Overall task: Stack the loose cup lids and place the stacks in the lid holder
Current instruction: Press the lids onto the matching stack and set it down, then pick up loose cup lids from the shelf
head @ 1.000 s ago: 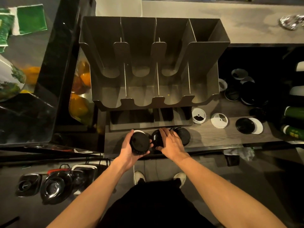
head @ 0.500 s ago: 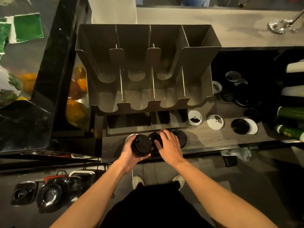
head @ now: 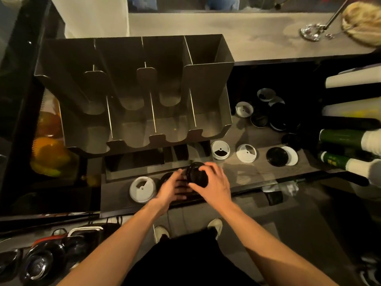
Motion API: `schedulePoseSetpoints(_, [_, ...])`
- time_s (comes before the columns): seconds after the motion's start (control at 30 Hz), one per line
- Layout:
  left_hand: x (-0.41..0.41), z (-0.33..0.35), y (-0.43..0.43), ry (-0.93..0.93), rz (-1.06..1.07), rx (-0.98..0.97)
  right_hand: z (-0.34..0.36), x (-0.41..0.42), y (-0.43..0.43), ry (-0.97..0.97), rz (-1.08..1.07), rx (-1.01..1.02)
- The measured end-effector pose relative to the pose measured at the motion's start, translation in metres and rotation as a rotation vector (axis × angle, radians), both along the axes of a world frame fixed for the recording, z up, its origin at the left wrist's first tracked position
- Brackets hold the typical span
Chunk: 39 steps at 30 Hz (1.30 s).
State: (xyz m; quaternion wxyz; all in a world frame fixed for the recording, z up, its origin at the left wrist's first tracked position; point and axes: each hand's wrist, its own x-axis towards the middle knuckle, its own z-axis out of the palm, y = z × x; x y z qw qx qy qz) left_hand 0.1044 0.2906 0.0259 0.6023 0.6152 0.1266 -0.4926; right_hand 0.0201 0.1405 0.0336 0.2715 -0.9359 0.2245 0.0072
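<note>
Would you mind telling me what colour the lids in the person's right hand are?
The lids are black; head view shows them best.

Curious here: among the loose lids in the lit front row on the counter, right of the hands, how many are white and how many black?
White lids: 3
Black lids: 1
Total: 4
More lie behind in shadow, uncounted.

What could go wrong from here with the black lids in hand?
The black lids look tilted between the right hand and left hand, close to the front edge of the counter; if the grip slips, they could fall to the floor. The white lid lies beside the left hand near that edge, so a sweep of the arm might knock it off.
</note>
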Motion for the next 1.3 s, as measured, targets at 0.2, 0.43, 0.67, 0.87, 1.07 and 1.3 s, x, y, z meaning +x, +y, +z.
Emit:
schedulePoseSetpoints(0.2, [-0.006, -0.007, -0.004, -0.094, 0.015, 0.103, -0.013, 0.014, -0.015, 0.271, 0.127, -0.098])
schedulePoseSetpoints(0.43, [-0.002, -0.005, -0.002, -0.102, 0.026, 0.135, -0.023, 0.018, -0.011, 0.258, 0.214, -0.187])
schedulePoseSetpoints(0.67, [0.0, -0.001, -0.008, -0.103, 0.036, 0.106, -0.02, 0.024, -0.008, 0.283, 0.222, -0.2])
schedulePoseSetpoints(0.87, [0.001, 0.001, -0.027, -0.144, -0.019, 0.069, -0.012, 0.012, -0.017, 0.217, 0.135, -0.054])
schedulePoseSetpoints(1.07, [-0.004, 0.005, -0.075, -0.178, -0.035, 0.049, -0.005, -0.005, -0.067, 0.012, -0.162, 0.087])
schedulePoseSetpoints(1.3, [-0.017, 0.015, -0.173, -0.259, -0.061, 0.002, 0.005, -0.017, -0.17, -0.034, -0.287, 0.163])
